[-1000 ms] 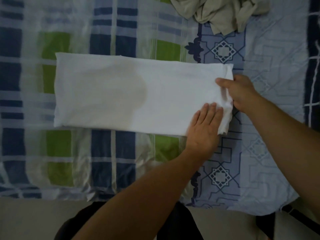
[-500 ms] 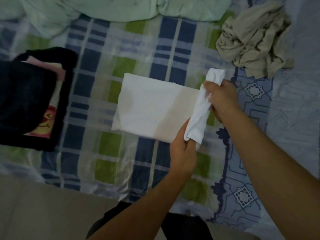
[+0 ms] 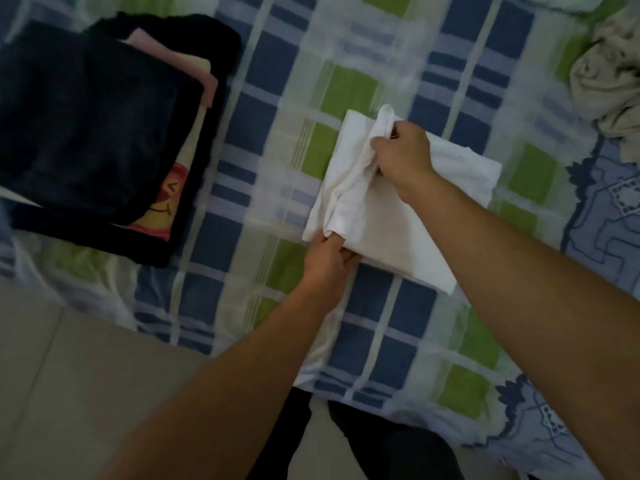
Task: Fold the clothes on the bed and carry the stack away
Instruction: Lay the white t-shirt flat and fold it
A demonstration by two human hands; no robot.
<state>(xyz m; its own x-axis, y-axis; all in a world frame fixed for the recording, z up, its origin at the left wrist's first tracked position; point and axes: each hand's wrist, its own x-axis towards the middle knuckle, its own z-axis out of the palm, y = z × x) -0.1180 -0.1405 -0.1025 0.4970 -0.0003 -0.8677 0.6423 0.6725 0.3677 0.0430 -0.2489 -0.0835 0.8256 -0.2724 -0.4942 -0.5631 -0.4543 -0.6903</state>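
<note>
**Clerk:** White cotton shirt (image 3: 398, 216), one item, lying mid-bed on the checked bedsheet (image 3: 277, 64), part folded. Its free end is lifted and being brought across the lower layer.

**Checker:** Grip, each side?

**Clerk:** Right hand (image 3: 401, 155): fingers curled tight round the far corner of the raised end. Left hand (image 3: 327, 259): pinching the near corner, at the edge nearest the body. Cloth between them is bunched into a ridge, not taut.

**Checker:** Risk entries?

**Clerk:** First, likely creasing: if that slack ridge is laid down as it is, wrinkles get pressed into the fold. Second, skew: the hands sit at uneven heights, so the edges may land out of line with the layer beneath. Third, drag: pulling across could shift the lower layer on the bedsheet.

**Checker:** Other stock?

**Clerk:** Folded stack (image 3: 97, 133), dark garment on top, to the left, well apart. Crumpled beige garment (image 3: 602, 84), far right, not yet folded.
</note>
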